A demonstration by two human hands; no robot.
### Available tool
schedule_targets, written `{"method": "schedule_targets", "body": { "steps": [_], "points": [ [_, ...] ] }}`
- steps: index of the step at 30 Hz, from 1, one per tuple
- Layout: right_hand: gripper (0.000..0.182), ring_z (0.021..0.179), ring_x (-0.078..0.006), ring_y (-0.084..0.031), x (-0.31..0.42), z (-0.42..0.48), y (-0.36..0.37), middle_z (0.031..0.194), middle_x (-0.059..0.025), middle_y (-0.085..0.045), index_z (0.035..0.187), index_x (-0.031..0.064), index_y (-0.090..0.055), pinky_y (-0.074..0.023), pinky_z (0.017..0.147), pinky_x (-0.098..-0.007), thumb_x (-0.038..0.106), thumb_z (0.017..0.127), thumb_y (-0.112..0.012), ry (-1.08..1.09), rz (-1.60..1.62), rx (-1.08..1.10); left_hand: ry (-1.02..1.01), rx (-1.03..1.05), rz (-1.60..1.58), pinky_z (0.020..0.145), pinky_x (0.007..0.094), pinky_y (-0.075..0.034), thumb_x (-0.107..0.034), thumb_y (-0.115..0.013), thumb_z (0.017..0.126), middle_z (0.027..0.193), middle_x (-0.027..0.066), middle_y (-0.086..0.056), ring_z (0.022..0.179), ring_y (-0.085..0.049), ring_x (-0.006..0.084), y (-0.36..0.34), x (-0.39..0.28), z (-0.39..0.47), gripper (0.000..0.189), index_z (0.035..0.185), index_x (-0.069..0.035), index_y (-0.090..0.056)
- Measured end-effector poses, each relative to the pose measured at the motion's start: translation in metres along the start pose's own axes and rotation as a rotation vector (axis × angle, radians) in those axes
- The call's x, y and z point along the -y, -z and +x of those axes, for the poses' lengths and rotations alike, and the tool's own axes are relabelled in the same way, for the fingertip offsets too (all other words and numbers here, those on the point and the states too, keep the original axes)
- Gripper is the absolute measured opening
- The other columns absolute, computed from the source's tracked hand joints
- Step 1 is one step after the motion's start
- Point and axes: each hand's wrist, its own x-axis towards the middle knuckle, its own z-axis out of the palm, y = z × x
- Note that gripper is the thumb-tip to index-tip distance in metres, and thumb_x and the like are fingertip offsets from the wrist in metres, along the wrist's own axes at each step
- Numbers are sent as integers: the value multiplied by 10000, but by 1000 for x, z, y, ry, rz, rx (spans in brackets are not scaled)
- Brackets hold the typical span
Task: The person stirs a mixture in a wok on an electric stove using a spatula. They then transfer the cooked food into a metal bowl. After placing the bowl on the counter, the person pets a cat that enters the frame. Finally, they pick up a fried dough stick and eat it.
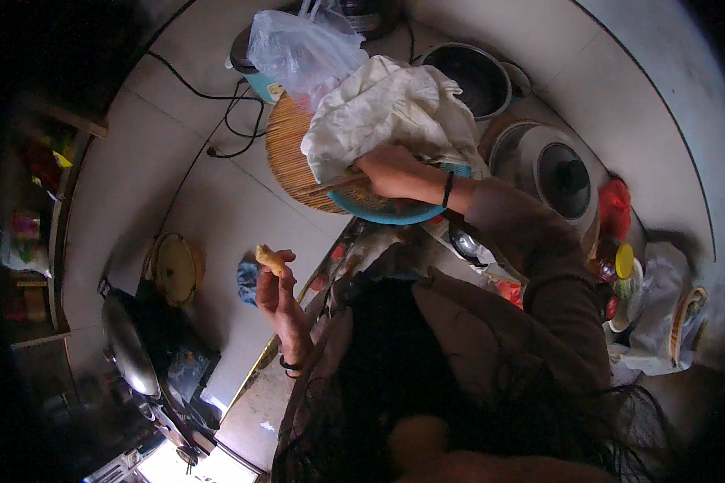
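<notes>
My left hand (284, 308) is raised over the counter and pinches a small golden-yellow piece of food (270, 259) between thumb and fingers. My right hand (393, 172) reaches over a blue round basket or basin (393, 215), at the lower edge of a crumpled off-white cloth (386, 111). A thin brown stick-like thing (338, 184) juts out to the left beside its fingers. Those fingertips are hidden, so their grip is unclear. The cloth covers the far part of the blue vessel and reaches over a round mat of thin stalks (290, 157).
Behind the cloth are a plastic bag (305, 51), a teal appliance (263, 84) and a dark pot (468, 78). A lidded pot (562, 175) and a yellow-capped jar (616, 262) stand right. Left are a black cord (229, 151), blue cloth (248, 282), round board (174, 270) and wok (130, 344).
</notes>
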Motion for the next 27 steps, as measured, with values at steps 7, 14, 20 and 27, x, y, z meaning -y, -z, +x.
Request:
{"method": "schedule_targets", "body": {
  "steps": [7, 14, 20, 27],
  "points": [
    [181, 779, -343, -668, 6, 7, 8, 779, -199, -665, 831, 23, -681, -516, 677, -451, 154, 712, -645, -42, -44, 123, 13, -3, 0, 779, 274, -394, -197, -616, 888, 1026, 53, -638, 941, -540, 145, 2, -1, -1, 212, 1038, -47, -627],
    [247, 759, -365, -659, 13, 24, -18, 778, -199, -665, 813, 14, -680, -506, 670, -452, 234, 707, -641, -61, -53, -99, -3, 23, -13, 692, 246, -430, -174, -608, 897, 1042, 63, -620, 793, -499, 90, -1, 4, -2, 207, 1048, -33, -614],
    [294, 614, -283, -633, 4, 24, 15, 719, -162, -653, 860, 8, -666, -490, 558, -399, 237, 678, -690, -145, 181, 186, 99, -3, -72, 755, 263, -354, -242, -593, 890, 1013, 48, -616, 900, -498, 124, -5, -14, -8, 215, 989, -52, -601],
    [374, 645, -183, -617, -36, -9, 76, 759, -80, -664, 1029, 17, -667, -489, 631, -315, 215, 723, -749, -11, 629, 74, 16, 79, -110, 540, 177, -391, -170, -580, 915, 1040, 72, -598, 723, -455, 55, -2, -10, -6, 249, 1123, -36, -556]
  ]
}}
